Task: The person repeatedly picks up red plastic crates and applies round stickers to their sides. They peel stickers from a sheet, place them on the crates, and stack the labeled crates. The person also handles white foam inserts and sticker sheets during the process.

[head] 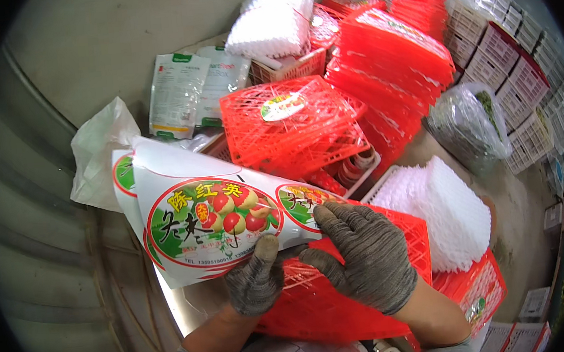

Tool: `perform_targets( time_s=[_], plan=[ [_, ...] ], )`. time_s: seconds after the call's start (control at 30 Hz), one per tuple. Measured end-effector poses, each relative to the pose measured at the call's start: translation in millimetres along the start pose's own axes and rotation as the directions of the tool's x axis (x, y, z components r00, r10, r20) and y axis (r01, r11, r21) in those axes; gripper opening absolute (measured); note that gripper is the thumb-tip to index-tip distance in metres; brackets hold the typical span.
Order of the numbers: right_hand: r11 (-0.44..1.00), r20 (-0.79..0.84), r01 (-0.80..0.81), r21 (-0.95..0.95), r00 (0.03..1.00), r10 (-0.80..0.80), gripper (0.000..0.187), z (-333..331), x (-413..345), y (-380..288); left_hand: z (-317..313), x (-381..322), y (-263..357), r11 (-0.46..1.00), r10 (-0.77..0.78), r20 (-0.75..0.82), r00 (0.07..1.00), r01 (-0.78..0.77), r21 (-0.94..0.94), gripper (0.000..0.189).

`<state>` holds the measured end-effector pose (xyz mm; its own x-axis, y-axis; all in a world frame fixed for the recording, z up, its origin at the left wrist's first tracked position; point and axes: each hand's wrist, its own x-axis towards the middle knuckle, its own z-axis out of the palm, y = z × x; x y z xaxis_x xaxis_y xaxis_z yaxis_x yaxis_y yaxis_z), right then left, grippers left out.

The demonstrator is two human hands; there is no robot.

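A curled sheet of printed oval fruit stickers [215, 217] is between my gloved hands. My left hand [257, 279] pinches its lower edge, thumb on top of the printed face. On the sheet's right part rest the fingers of my right hand [364, 254], with the thumb below the edge. Both hands wear grey knitted gloves. Under them lies a red plastic mesh basket or lid [323, 303]. Beyond the sheet is a pile of flat red plastic mesh pieces [287, 125], the top one bearing an oval sticker.
Tall stacks of red mesh pieces [389, 76] stand behind. White foam netting lies at the right [436, 213] and at the top [273, 21]. Printed pouches [179, 94] and a white plastic bag [104, 151] are at the left. Crates [509, 70] and a filled clear bag [468, 124] stand right.
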<state>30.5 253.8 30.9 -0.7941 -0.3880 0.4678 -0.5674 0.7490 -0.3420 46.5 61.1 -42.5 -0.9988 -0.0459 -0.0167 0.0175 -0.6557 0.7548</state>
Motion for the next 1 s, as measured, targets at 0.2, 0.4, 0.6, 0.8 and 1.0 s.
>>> perform_targets(
  time_s=[0.2,0.4,0.6,0.8,1.0],
  plan=[
    [0.986,0.002,-0.12,0.114,0.993,0.121,0.054,18,-35,-2,-35,-29,-25,0.369,0.246,0.414,0.876,-0.48,0.796,0.045],
    [0.98,-0.061,-0.095,0.177,0.992,0.108,0.044,22,-51,-6,-59,-41,-37,0.495,0.128,0.326,0.937,-0.345,0.797,0.056],
    [0.921,-0.044,-0.128,0.368,0.987,0.154,0.039,9,-51,-7,-73,-32,-28,0.486,-0.085,0.365,0.927,-0.282,0.828,0.063],
    [0.956,-0.119,-0.105,0.275,0.983,0.142,0.044,-1,-49,-15,-39,-29,-10,0.986,-0.081,0.346,0.935,0.023,0.167,0.067],
    [0.939,-0.052,-0.089,0.331,0.992,0.112,0.045,3,-52,-11,-41,-34,-19,0.973,-0.1,0.363,0.926,0.014,0.23,0.069]
  ],
)
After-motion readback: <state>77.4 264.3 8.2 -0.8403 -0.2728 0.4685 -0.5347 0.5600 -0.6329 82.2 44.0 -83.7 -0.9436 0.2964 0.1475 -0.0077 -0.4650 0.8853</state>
